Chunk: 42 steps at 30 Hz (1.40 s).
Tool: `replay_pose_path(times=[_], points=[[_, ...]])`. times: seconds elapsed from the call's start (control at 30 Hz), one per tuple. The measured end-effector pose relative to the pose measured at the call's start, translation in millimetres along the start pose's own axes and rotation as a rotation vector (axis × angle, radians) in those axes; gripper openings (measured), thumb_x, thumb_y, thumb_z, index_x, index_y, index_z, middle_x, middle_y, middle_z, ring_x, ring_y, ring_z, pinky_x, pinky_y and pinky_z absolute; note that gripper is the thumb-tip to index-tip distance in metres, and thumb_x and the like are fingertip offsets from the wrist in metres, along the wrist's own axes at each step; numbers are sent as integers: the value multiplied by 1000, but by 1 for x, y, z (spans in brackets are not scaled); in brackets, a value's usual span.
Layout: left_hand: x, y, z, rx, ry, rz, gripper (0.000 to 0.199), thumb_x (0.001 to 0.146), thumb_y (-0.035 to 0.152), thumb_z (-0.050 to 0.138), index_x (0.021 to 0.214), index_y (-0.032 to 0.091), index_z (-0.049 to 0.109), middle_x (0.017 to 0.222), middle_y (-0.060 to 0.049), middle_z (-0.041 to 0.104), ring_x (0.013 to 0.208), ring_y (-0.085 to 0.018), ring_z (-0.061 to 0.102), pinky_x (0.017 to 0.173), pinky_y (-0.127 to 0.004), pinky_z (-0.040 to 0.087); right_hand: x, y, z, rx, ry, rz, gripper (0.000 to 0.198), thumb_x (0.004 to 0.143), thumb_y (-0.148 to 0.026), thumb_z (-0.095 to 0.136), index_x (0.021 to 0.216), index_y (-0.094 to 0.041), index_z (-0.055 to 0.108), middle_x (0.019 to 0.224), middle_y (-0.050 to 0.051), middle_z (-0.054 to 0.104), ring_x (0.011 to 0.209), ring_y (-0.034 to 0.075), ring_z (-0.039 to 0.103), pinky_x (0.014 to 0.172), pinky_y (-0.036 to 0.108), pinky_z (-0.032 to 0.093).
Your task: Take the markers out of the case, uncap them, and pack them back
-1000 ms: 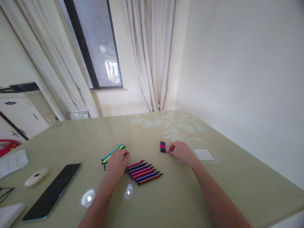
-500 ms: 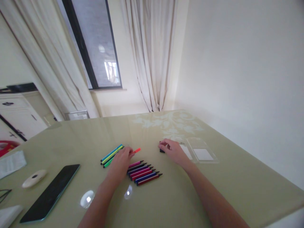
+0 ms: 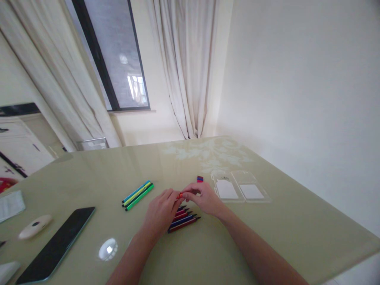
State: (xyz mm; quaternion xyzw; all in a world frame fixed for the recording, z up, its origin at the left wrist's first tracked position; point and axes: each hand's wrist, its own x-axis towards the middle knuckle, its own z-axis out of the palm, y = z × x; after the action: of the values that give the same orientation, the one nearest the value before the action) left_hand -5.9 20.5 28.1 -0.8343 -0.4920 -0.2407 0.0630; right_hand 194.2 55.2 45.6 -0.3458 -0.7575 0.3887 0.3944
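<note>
An orange-red marker is between my two hands, mostly hidden by fingers. My left hand is closed around its body. At its other end, the fingers of my right hand pinch it, both hands meeting there. Beneath and in front of them lies a row of uncapped markers in dark red, blue and pink, dark tips toward the right, partly covered by my left hand. Several capped markers in blue, yellow and green lie together to the left. Beyond my right hand sit small red and blue marker caps.
A clear plastic case lies unfolded at the right with white cards inside. On the left are a black tablet-like slab, a white oval object and a white packet. A wall borders the table's right side.
My right hand has moved left from the caps to the orange-red marker. My left hand has brought that marker slightly right and nearer. The caps and the plastic case are now uncovered.
</note>
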Motion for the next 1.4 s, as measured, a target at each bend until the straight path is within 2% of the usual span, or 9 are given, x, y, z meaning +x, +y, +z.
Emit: replay_pose_path(times=[0.17, 0.27, 0.43, 0.57, 0.7, 0.83, 1.03, 1.17, 1.4], points=[[-2, -5, -7, 40, 5, -189, 33, 100, 55, 53, 103, 27, 71, 94, -2, 76, 82, -21, 70, 67, -28, 47, 1, 0, -3, 42, 34, 5, 19, 90, -36, 71, 90, -21, 81, 77, 3, 77, 73, 18, 69, 72, 28, 52], [-2, -19, -7, 62, 32, -372, 45, 95, 62, 58, 119, 25, 66, 105, -6, 76, 95, -25, 71, 77, -32, 51, 3, 7, -18, 13, 145, 45, 18, 89, -35, 70, 92, -20, 80, 80, 3, 77, 75, 18, 70, 72, 29, 53], [-8, -46, 9, 41, -28, -371, 35, 103, 40, 44, 120, 16, 63, 115, -14, 69, 112, -30, 63, 99, -44, 49, 4, 28, -50, -254, 287, 202, 18, 86, -22, 67, 100, -19, 77, 93, 6, 80, 83, 20, 72, 78, 31, 54], [-11, -55, 18, -79, -119, -389, 32, 104, 31, 36, 107, 19, 65, 109, -11, 67, 105, -26, 63, 97, -41, 49, 0, 41, -62, -607, 252, 357, 17, 83, -14, 66, 92, -20, 79, 92, 6, 80, 86, 21, 71, 80, 30, 50], [-10, -56, 17, -148, -190, -384, 30, 103, 33, 40, 91, 20, 64, 99, -8, 67, 98, -25, 63, 90, -38, 48, -2, 45, -63, -752, 190, 421, 21, 83, -13, 65, 93, -21, 81, 93, 7, 79, 89, 22, 71, 79, 29, 48], [-9, -59, 9, -96, -178, -425, 32, 104, 32, 39, 92, 20, 66, 98, -8, 68, 97, -24, 64, 88, -36, 48, -2, 41, -63, -789, 141, 442, 27, 80, -10, 62, 91, -22, 84, 98, 8, 80, 95, 23, 71, 82, 29, 48], [-18, -70, -16, 373, -159, -722, 29, 102, 28, 44, 117, 18, 65, 113, -14, 66, 108, -34, 62, 84, -43, 49, -2, 35, -65, -784, 94, 452, 32, 80, -9, 60, 91, -24, 85, 96, 7, 81, 93, 21, 73, 80, 27, 49], [-19, -72, -23, 379, -245, -767, 26, 102, 32, 47, 113, 18, 65, 112, -14, 66, 110, -33, 63, 84, -42, 49, -2, 34, -64, -814, 77, 459, 29, 81, -12, 60, 88, -25, 85, 95, 7, 81, 91, 21, 73, 78, 27, 49], [-16, -67, -20, 318, -237, -731, 22, 100, 29, 50, 115, 22, 65, 116, -11, 65, 112, -31, 60, 87, -41, 48, -3, 32, -62, -796, 80, 480, 28, 82, -13, 59, 86, -23, 85, 91, 7, 81, 86, 21, 73, 75, 27, 48]])
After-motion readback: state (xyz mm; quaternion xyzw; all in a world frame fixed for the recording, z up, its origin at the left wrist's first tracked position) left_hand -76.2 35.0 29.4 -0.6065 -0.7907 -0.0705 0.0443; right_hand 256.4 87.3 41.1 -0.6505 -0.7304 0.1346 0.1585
